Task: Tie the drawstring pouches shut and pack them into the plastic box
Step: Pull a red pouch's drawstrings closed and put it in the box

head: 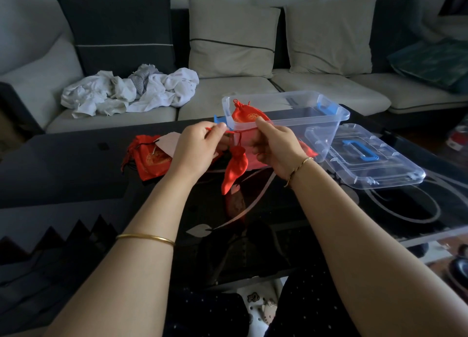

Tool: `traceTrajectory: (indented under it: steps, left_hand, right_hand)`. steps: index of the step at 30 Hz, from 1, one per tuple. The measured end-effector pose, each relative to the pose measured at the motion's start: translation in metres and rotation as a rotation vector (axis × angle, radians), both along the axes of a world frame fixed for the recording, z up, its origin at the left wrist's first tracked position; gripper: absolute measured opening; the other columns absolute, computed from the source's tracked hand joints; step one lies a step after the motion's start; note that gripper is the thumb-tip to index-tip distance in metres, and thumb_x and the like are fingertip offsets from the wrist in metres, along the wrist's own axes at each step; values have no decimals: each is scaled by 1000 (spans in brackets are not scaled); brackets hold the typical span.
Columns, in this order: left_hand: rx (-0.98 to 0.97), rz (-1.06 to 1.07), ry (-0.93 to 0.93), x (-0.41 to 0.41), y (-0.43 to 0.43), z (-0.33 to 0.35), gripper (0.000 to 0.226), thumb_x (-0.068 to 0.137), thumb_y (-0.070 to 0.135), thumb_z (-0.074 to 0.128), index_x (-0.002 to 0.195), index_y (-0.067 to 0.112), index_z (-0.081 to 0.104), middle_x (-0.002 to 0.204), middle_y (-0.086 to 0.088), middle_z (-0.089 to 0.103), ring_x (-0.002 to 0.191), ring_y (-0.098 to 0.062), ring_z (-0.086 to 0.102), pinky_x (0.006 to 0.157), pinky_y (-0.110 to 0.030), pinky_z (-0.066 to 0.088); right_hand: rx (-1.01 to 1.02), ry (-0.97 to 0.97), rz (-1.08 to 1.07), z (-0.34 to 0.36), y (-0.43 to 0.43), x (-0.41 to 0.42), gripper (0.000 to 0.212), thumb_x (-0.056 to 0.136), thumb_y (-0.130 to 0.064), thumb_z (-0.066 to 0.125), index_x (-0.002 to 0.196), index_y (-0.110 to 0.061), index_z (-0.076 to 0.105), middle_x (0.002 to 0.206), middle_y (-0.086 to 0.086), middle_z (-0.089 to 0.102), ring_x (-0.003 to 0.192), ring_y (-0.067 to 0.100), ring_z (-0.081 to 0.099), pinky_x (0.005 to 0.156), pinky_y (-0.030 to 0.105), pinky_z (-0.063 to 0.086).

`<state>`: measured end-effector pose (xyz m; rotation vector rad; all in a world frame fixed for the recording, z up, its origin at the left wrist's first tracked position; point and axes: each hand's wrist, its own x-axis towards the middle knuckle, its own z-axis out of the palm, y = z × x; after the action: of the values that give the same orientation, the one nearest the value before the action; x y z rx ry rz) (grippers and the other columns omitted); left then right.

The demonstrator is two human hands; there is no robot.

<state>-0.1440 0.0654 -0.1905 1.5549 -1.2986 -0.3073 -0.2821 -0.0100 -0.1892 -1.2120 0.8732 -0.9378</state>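
Your left hand (pixel 200 144) and right hand (pixel 276 147) each pinch the cord of a red pouch (pixel 236 171) hanging between them above the table (pixel 76 164). Just behind, near the far edge, stands the plastic box (pixel 317 124). Its lid (pixel 395 171) lies to the right and the spare pouches (pixel 149 158) to the left.

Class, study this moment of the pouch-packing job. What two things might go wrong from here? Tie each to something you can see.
1. The red pouch hangs only from its thin drawstring, pinched between the left hand and right hand; if a pinch slips, it may drop or the knot stay loose.
2. The plastic box stands just behind the hands; a sharp pull on the cord might knock it.
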Motion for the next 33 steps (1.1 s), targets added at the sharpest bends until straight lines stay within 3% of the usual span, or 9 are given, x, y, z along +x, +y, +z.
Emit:
traceTrajectory:
  steps: [2, 6, 9, 13, 18, 22, 25, 28, 33]
  left_hand:
    - [55, 28, 66, 1, 0, -1, 34, 99, 35, 40, 85, 17, 66, 82, 3, 70, 79, -14, 67, 63, -22, 51]
    - [138, 144, 144, 2, -4, -4, 54, 100, 36, 35, 62, 10, 63, 81, -3, 71, 83, -18, 66, 83, -38, 52]
    - [123, 159, 536, 0, -7, -2, 57, 100, 36, 35, 52, 10, 53, 86, -4, 73, 85, -17, 67, 79, -33, 51]
    - [-20, -35, 989, -2, -7, 0, 59, 101, 39, 34, 48, 15, 48, 78, -5, 74, 86, -18, 70, 86, -34, 49]
    - [-160, -35, 1132, -8, -12, 2, 53, 101, 38, 35, 56, 11, 46, 47, 0, 56, 53, -17, 65, 78, -36, 54]
    - [-101, 21, 978, -11, -15, -3, 46, 100, 35, 39, 62, 11, 48, 45, 1, 51, 44, -15, 55, 68, -35, 57]
    - [26, -27, 617, -11, -13, -4, 36, 96, 31, 51, 68, 12, 61, 50, 7, 58, 47, -7, 55, 54, -22, 51]
    - [155, -122, 274, -10, -11, -7, 18, 88, 27, 64, 75, 16, 70, 62, 5, 64, 52, -2, 56, 60, -22, 50]
    - [215, -202, 250, -14, -11, -7, 13, 80, 20, 72, 68, 22, 69, 54, 8, 61, 47, -1, 53, 56, -20, 48]
  right_hand:
    - [115, -82, -20, 0, -2, 0, 42, 94, -30, 52, 57, -12, 48, 48, 1, 54, 39, 11, 47, 43, 18, 37]
    - [477, -437, 49, 0, -5, -4, 40, 95, -25, 48, 57, -14, 39, 55, 2, 54, 44, 10, 52, 48, 18, 39]
    - [631, -594, 66, -5, -6, -6, 45, 97, -23, 46, 53, -14, 40, 65, 8, 67, 50, 15, 65, 43, 16, 47]
    - [639, -508, 10, -9, -7, -4, 43, 97, -26, 46, 57, -13, 44, 54, 7, 66, 43, 14, 64, 39, 17, 48]
    - [682, -483, -57, -13, -11, -5, 43, 98, -25, 44, 57, -13, 43, 42, 3, 57, 32, 10, 54, 36, 12, 42]
    - [637, -449, -75, -16, -14, -7, 43, 98, -26, 44, 57, -14, 44, 42, 2, 56, 31, 9, 51, 36, 12, 41]
    - [458, -375, -43, -13, -16, -9, 39, 98, -28, 44, 61, -13, 44, 50, 3, 61, 36, 8, 53, 38, 13, 41]
    - [199, -289, 1, -4, -11, -7, 38, 97, -29, 46, 64, -11, 48, 64, 6, 63, 42, 9, 52, 42, 17, 40]
    - [-63, -189, 39, 7, 2, 6, 37, 95, -30, 51, 63, -10, 54, 56, 1, 50, 49, 12, 40, 45, 21, 35]
